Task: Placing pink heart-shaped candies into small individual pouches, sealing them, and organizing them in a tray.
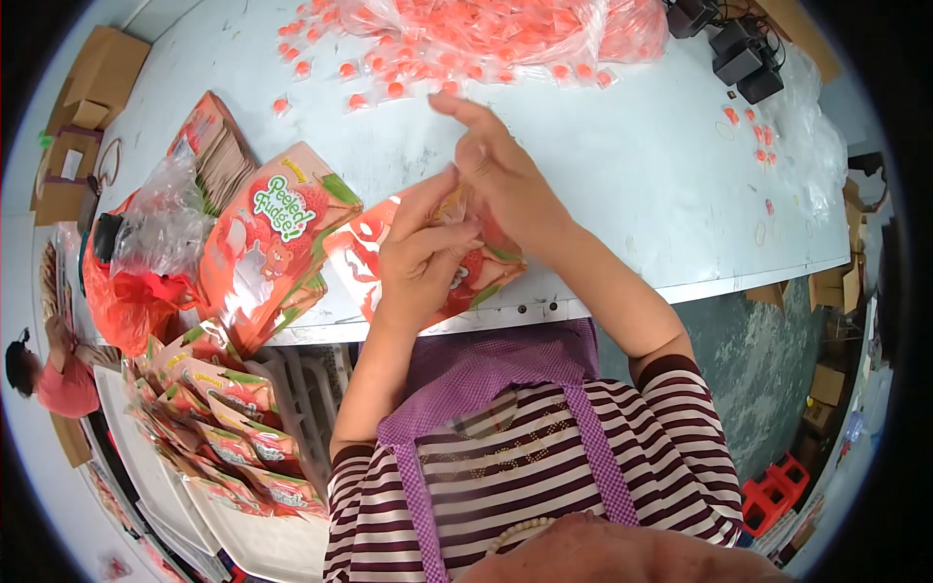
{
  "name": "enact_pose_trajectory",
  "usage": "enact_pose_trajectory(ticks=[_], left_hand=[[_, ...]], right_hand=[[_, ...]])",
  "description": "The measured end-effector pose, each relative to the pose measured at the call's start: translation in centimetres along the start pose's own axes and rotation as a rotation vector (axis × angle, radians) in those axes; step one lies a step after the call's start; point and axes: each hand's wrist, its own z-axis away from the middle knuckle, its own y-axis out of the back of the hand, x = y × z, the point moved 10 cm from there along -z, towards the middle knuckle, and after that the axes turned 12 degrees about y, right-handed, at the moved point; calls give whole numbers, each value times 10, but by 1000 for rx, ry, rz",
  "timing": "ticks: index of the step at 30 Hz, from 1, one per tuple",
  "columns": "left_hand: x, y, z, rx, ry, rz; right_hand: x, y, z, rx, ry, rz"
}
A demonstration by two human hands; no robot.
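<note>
A shiny red and pink snack pouch (362, 251) with fruit pictures lies tilted at the table's front edge. My left hand (416, 262) is on it, with the thumb and forefinger closed at the pouch's upper part. Above its right side, my right hand (505, 180) has one finger stretched out toward the upper left; its other fingers are partly hidden, and I see nothing held in it. Beyond that hand lie many small clear packets with orange-red centres (396, 89), spilling from a big clear plastic bag (544, 24).
Left of my hands lie flat printed pouches (267, 243), a pouch stack (219, 146) and a red plastic bag (131, 301). Several pouches (238, 437) stand in a tray lower left. Black adapters (743, 58) and clear plastic film (812, 146) are at the right. A person (63, 379) is far left.
</note>
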Motion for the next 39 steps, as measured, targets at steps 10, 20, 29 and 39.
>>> enact_pose_trajectory(ticks=[10, 20, 29, 39], left_hand=[[-18, 24, 3, 33, 85, 427], [-19, 34, -2, 102, -2, 478], [-18, 47, 1, 134, 18, 441], [35, 28, 2, -81, -137, 151]], right_hand=[[-49, -4, -13, 117, 334, -300], [-82, -12, -27, 97, 399, -315], [-80, -18, 37, -451, 592, 689], [-67, -45, 59, -640, 533, 534]])
